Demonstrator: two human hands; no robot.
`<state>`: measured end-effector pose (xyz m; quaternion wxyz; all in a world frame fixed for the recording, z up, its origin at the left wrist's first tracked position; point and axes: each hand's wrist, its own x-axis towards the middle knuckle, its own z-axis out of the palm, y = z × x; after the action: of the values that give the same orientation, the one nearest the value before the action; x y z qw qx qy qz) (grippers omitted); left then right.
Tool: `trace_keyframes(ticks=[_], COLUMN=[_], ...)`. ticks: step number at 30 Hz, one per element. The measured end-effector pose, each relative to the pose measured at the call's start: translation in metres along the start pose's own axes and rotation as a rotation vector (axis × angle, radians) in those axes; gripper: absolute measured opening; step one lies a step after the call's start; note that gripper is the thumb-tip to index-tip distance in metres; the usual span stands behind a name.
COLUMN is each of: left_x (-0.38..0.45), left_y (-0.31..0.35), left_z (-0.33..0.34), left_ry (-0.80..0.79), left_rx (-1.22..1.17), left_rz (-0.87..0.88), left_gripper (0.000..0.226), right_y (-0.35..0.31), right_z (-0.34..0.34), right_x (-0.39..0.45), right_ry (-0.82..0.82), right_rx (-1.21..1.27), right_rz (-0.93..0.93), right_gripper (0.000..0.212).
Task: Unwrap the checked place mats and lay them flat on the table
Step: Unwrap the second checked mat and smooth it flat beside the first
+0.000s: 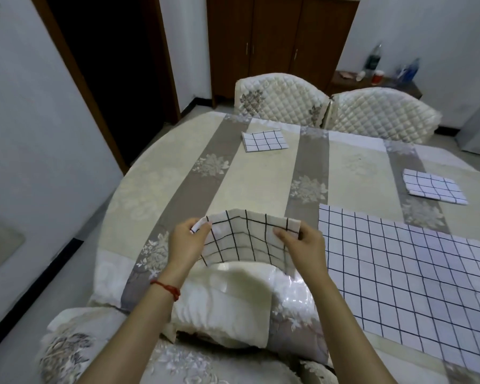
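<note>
I hold a folded white place mat with black checks [247, 239] up over the near edge of the table. My left hand [186, 242] pinches its top left corner. My right hand [302, 246] pinches its top right corner. The mat sags between them in a curve. One checked mat [408, 275] lies spread flat on the table to the right. A folded mat [264, 140] lies at the far side of the table. Another folded mat [434, 189] lies at the right.
The round table [155, 189] wears a beige and grey floral cloth. A quilted chair back [227, 309] stands right below my hands. Two quilted chairs [280, 98] stand at the far side. Behind them are a brown cupboard [277, 37] and a side table with bottles [374, 60].
</note>
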<state>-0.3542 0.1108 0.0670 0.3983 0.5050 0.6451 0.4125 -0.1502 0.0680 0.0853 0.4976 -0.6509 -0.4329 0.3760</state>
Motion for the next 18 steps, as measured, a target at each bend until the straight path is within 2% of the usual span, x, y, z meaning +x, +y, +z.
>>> trace_keyframes(ticks=[3, 5, 7, 9, 11, 13, 16, 18], left_x=[-0.002, -0.007, -0.014, -0.019, -0.021, -0.018, -0.011, -0.007], left_y=[0.008, 0.020, 0.033, 0.044, 0.052, 0.053, 0.050, 0.048], left_z=[-0.003, 0.003, 0.011, 0.017, 0.021, 0.023, 0.018, 0.010], left_ry=[-0.048, -0.113, -0.204, -0.324, -0.434, -0.446, -0.358, -0.286], left_rx=[0.136, 0.186, 0.207, 0.187, 0.132, 0.085, -0.022, -0.103], left_rz=[0.096, 0.179, 0.309, 0.393, 0.396, 0.394, 0.371, 0.346], left_gripper=[0.008, 0.031, 0.040, 0.036, 0.020, 0.005, 0.023, 0.026], right_y=[-0.009, -0.015, -0.022, -0.027, -0.030, -0.032, -0.030, -0.024], right_z=[-0.003, -0.002, 0.001, 0.003, 0.002, -0.001, -0.015, -0.027], right_x=[0.002, 0.004, 0.004, 0.002, 0.000, -0.003, -0.005, -0.005], right_ry=[-0.023, -0.085, -0.169, -0.225, -0.227, -0.217, -0.221, -0.229], right_rx=[-0.052, -0.132, -0.225, -0.278, -0.297, -0.299, -0.265, -0.269], right_rz=[-0.052, -0.093, -0.173, -0.241, -0.262, -0.252, -0.148, -0.088], right_gripper=[0.012, 0.015, 0.019, 0.011, 0.012, 0.017, 0.012, 0.015])
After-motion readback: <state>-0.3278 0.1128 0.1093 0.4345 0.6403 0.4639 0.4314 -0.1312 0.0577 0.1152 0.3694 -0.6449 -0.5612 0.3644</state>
